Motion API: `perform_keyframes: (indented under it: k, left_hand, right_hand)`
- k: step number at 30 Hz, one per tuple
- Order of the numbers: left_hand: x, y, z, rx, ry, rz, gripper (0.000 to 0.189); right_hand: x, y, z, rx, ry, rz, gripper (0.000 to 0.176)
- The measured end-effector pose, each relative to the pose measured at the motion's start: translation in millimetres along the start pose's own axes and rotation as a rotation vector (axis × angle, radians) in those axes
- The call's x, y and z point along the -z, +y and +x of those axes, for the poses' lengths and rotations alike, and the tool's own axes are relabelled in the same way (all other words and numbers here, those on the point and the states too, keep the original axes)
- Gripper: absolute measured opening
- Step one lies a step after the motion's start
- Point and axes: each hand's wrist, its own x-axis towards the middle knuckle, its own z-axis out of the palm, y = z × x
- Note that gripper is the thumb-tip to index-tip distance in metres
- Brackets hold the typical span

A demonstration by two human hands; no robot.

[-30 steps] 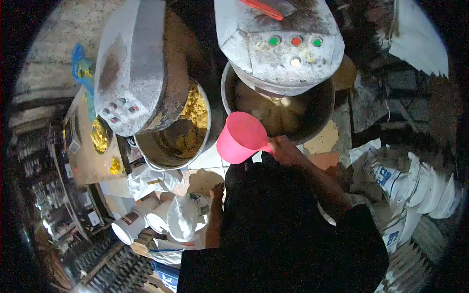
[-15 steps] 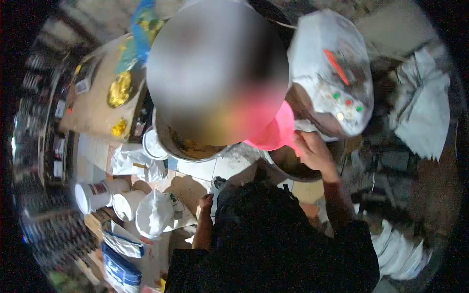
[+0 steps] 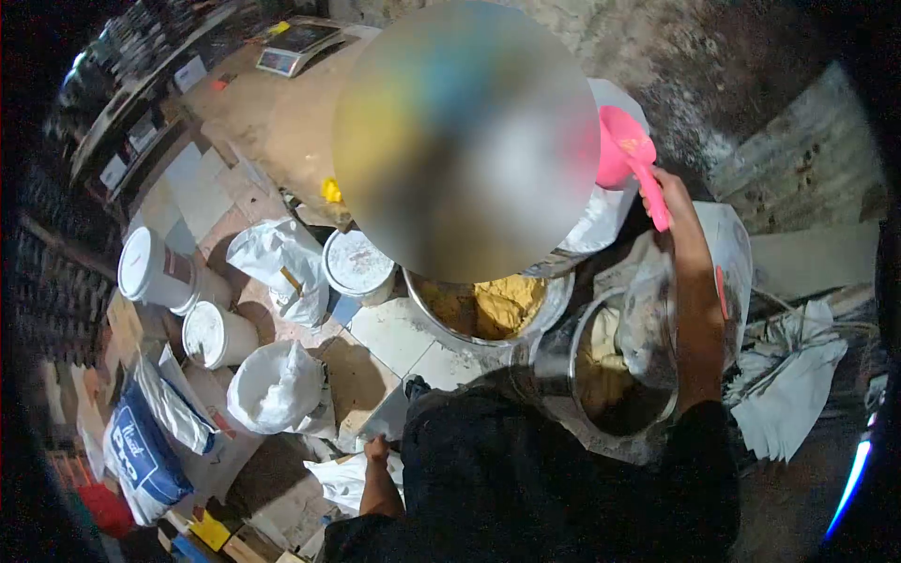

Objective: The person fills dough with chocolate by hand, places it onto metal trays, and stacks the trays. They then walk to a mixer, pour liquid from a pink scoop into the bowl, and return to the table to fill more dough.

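A pink plastic scoop point(image 3: 625, 145) is raised at the upper right, with yellow bits on its inside. My right hand point(image 3: 668, 195) grips its handle, the arm stretched far forward over a metal pot point(image 3: 584, 399) that holds a clear bag and pale yellow stuff. Low beside my body hangs my left hand point(image 3: 375, 448), its fingers curled and nothing visible in them. In front of me stands a wide metal pot point(image 3: 441, 328) with yellow powder point(image 3: 511, 305) in it. A round blur covers the middle of the view and hides part of that pot.
Behind on the left is a table point(image 3: 272, 122) carrying a digital scale point(image 3: 298, 49). White buckets point(image 3: 359, 263) and an open white sack point(image 3: 277, 387) stand on the tiled floor. A blue-and-white bag point(image 3: 145, 446) lies at lower left. Crumpled white sacks point(image 3: 793, 375) are at right.
My right hand has carried the scoop up and to the right, from near the wide pot. The whole view has turned, and the yellow powder shows more. My left hand still hangs low.
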Motion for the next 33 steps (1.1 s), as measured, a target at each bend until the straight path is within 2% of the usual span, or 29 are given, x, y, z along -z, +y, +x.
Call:
perform_keyframes:
  k: [4,5,8,9,12,13,14,15,17,18,19,20,21,23,24,28,29,31,32,33]
  left_hand:
    - [44.0,-21.2,0.0,-0.258,-0.103,0.210,0.031]
    - [57.5,-28.2,2.5,-0.219,-0.131,0.244,0.032]
    - [83.3,-17.2,0.5,0.060,-0.161,-0.210,0.032]
    - [87.9,-16.0,7.5,-0.037,-0.094,-0.069,0.032]
    - [101.0,9.2,19.9,-0.322,0.076,0.373,0.035]
    - [102.8,22.6,37.3,-0.197,0.061,0.232,0.033]
    - [102.8,40.6,60.2,-0.018,0.040,0.015,0.032]
    - [105.0,64.4,82.8,0.223,0.025,-0.247,0.032]
    - [113.9,105.6,105.5,0.409,0.050,-0.412,0.031]
    - [112.7,128.1,115.0,0.297,0.088,-0.463,0.028]
    - [111.5,151.6,123.1,0.183,0.119,-0.513,0.027]
    - [119.7,174.4,137.6,0.186,0.044,-0.328,0.030]
    - [120.9,181.8,153.1,0.095,0.097,-0.254,0.029]
    - [128.4,203.2,175.2,-0.009,0.161,-0.143,0.029]
    - [132.6,220.4,178.8,-0.038,0.160,-0.105,0.029]
    - [167.2,305.2,180.4,-0.109,0.240,0.138,0.038]
    - [179.4,323.9,184.4,-0.111,0.243,0.161,0.041]
    - [199.0,329.3,196.7,-0.024,0.280,0.079,0.044]
    - [212.0,331.7,202.8,0.026,0.298,0.098,0.045]
    - [222.9,333.0,205.1,0.051,0.325,0.045,0.044]
  right_hand:
    - [-28.3,-7.6,62.6,0.018,0.050,-0.034,0.033]
    - [-36.3,-9.9,69.6,0.004,0.106,-0.041,0.034]
    - [-50.9,-11.8,81.3,0.006,0.166,-0.046,0.032]
    - [-38.8,-10.1,92.7,-0.074,0.113,-0.061,0.038]
    - [-49.8,-35.9,76.4,0.079,0.377,-0.970,0.041]
    - [-53.3,-37.0,75.5,0.127,0.444,-1.277,0.042]
    - [-38.7,-32.0,85.9,0.250,0.406,-1.289,0.046]
    - [-51.3,-42.7,70.0,0.372,0.605,-1.312,0.036]
    - [-62.4,-44.7,63.7,0.796,0.851,-1.268,0.030]
    - [-85.5,-57.7,51.9,1.013,0.850,-1.172,0.022]
    - [-98.2,-59.9,48.5,1.049,0.859,-1.182,0.022]
    - [-114.8,-63.9,44.0,1.136,0.710,-1.069,0.020]
    - [-155.3,-59.0,40.2,1.169,0.753,-0.907,0.018]
    - [-174.9,-43.9,67.0,1.314,0.688,-1.020,0.017]
    - [-216.8,-43.7,74.3,1.340,0.748,-1.013,0.017]
    - [-355.3,18.6,153.3,1.165,0.477,-0.815,0.013]
    - [-386.1,16.6,165.1,1.125,0.432,-0.776,0.012]
    - [-528.7,-24.7,117.0,0.857,0.036,-0.110,0.011]
    - [-581.0,-38.9,94.2,0.927,0.049,-0.247,0.009]
    - [-639.2,-57.0,67.8,0.794,-0.176,-0.024,0.007]
